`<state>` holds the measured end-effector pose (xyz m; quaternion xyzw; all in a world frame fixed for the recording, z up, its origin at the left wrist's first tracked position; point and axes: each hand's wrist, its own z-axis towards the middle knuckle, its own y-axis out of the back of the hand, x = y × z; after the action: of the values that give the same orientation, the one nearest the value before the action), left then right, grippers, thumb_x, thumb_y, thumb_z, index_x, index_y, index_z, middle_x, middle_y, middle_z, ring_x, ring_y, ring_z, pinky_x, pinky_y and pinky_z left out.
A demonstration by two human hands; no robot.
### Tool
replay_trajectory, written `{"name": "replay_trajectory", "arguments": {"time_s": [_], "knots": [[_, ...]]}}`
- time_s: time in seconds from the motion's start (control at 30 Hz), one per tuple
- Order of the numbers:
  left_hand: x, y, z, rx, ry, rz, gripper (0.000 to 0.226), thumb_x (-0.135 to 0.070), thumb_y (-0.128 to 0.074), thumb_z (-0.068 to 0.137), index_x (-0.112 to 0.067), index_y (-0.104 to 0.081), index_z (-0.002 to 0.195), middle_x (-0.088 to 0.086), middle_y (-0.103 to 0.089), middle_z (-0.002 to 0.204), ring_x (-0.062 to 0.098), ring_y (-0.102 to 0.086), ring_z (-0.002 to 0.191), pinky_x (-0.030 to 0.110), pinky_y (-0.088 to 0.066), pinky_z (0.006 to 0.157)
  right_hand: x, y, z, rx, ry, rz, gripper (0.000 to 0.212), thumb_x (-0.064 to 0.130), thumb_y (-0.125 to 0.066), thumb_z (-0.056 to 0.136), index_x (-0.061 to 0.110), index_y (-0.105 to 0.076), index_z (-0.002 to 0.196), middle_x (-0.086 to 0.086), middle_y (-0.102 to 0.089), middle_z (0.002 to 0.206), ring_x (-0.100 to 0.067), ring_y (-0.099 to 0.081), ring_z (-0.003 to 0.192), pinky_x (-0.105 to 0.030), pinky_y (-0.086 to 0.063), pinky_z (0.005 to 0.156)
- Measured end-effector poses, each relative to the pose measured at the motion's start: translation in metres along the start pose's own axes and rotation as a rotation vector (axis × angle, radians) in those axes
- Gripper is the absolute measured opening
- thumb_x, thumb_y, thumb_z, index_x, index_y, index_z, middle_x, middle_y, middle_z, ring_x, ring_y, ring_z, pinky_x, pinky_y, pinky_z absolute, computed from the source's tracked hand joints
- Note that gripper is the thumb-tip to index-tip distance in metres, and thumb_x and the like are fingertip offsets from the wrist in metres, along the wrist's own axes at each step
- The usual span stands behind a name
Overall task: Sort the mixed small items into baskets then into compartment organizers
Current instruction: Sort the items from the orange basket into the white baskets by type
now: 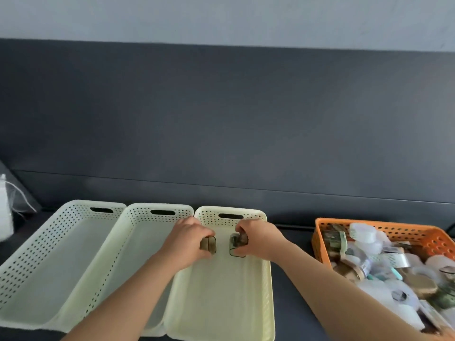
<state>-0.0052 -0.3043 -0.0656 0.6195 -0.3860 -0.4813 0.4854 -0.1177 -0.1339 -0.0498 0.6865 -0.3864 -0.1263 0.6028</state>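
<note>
Grip of the left hand [190,238]: fingers curled down and pinched on a small olive-brown piece [208,243], at about 6 o'clock in the head view. Grip of the right hand [258,238]: fingers likewise curled, clamped on a small green-and-clear piece [237,242] just beside the first, a narrow gap between the two. Both pieces sit at the far end of the right cream basket [269,291], below its handle slot; whether they touch its floor I cannot tell.

Touching that basket at its 9 o'clock side is the middle cream basket [118,254], and beyond it, at 8 o'clock in the picture, the left cream basket [37,242]; the left forearm crosses over the middle basket's near right corner. At 4 o'clock stands the orange basket [418,232], heaped with mixed small items [384,269]: tape rolls, white lids, clear cases. The right forearm runs along its near left side. A white bag [5,212] shows at the 9 o'clock edge.

A strip of dark surface [293,279] lies open between the right cream basket and the orange one. At 12 o'clock the baskets' far rims stand close to a dark upright panel [221,119]
</note>
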Motion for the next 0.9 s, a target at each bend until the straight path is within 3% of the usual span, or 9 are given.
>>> {"name": "replay_trajectory", "arguments": {"time_s": [0.23,0.4,0.6,0.73,0.9], "knots": [[-0.002,0.001,0.001,-0.033,-0.089,0.089,0.047,-0.047,-0.063,0.084,-0.026,-0.058,0.125,-0.006,-0.053,0.125,0.017,-0.039,0.119,0.026,-0.026,0.097,-0.002,-0.008,0.006,-0.006,0.036,-0.153,0.056,0.044,-0.066,0.077,0.017,-0.049,0.123,-0.001,-0.055,0.12,-0.024,-0.056,0.105,-0.036,-0.051,0.083],[-0.015,0.007,-0.005,-0.219,-0.117,-0.051,0.041,-0.042,-0.061,0.089,-0.02,-0.064,0.123,-0.006,-0.066,0.119,0.019,-0.052,0.115,0.029,-0.038,0.097,-0.012,0.003,-0.025,-0.15,0.079,0.081,0.062,0.027,-0.064,0.083,0.016,-0.04,0.139,0.005,-0.034,0.147,-0.019,-0.048,0.122,-0.034,-0.048,0.093],[-0.089,0.019,-0.006,-0.345,-0.173,-0.205,0.047,-0.05,-0.048,0.085,-0.021,-0.068,0.116,-0.009,-0.066,0.115,0.015,-0.056,0.113,0.024,-0.039,0.094,-0.071,0.025,-0.1,-0.391,0.006,0.162,0.05,0.037,-0.059,0.091,0.022,-0.049,0.137,0.011,-0.045,0.144,-0.009,-0.05,0.123,-0.019,-0.036,0.101],[-0.159,0.014,0.007,-0.333,-0.253,-0.276,0.039,-0.046,-0.054,0.09,-0.023,-0.065,0.119,-0.012,-0.064,0.116,0.01,-0.052,0.114,0.016,-0.032,0.092,-0.137,0.043,-0.137,-0.462,-0.133,0.193,0.043,0.032,-0.061,0.09,0.019,-0.055,0.131,0.006,-0.055,0.134,-0.013,-0.053,0.12,-0.022,-0.039,0.098],[-0.231,-0.008,0.035,-0.242,-0.3,-0.3,0.042,-0.042,-0.053,0.093,-0.026,-0.054,0.132,-0.013,-0.057,0.126,0.007,-0.046,0.119,0.021,-0.036,0.097,-0.223,0.056,-0.159,-0.41,-0.306,0.212,0.046,0.029,-0.062,0.09,0.015,-0.053,0.133,-0.002,-0.057,0.134,-0.019,-0.058,0.113,-0.025,-0.041,0.095]]}}
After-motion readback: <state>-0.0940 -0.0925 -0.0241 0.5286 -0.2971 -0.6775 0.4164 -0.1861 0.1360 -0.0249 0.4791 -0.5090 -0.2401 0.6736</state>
